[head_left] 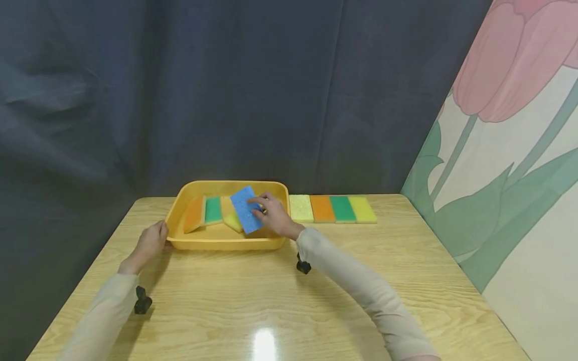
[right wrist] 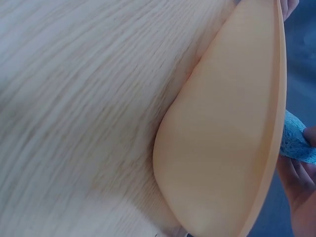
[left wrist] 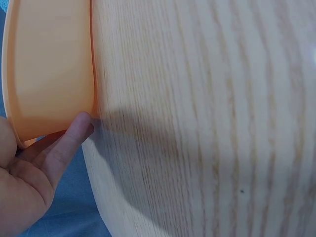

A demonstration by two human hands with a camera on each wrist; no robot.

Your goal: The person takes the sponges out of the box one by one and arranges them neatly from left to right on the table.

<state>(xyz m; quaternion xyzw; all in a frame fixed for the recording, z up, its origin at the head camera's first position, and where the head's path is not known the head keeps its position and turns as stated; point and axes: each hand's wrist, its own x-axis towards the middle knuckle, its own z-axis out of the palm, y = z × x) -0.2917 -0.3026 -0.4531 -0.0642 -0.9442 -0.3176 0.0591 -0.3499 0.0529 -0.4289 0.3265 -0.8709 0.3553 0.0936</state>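
A yellow plastic basin stands at the far side of the table. My left hand grips its near left corner, thumb over the rim and fingers along the outer wall, as the left wrist view shows. Over the basin's right half, my right hand pinches a blue sponge, tilted. In the right wrist view the blue sponge shows just past the rim, partly hidden by it. Inside the basin lie an orange sponge, a green sponge and a yellow sponge, partly covered by the blue one.
Right of the basin, a row of sponges lies side by side along the table's back edge: pale yellow, orange, green and yellow. A dark curtain hangs behind the wooden table. A wall with painted tulips borders the right.
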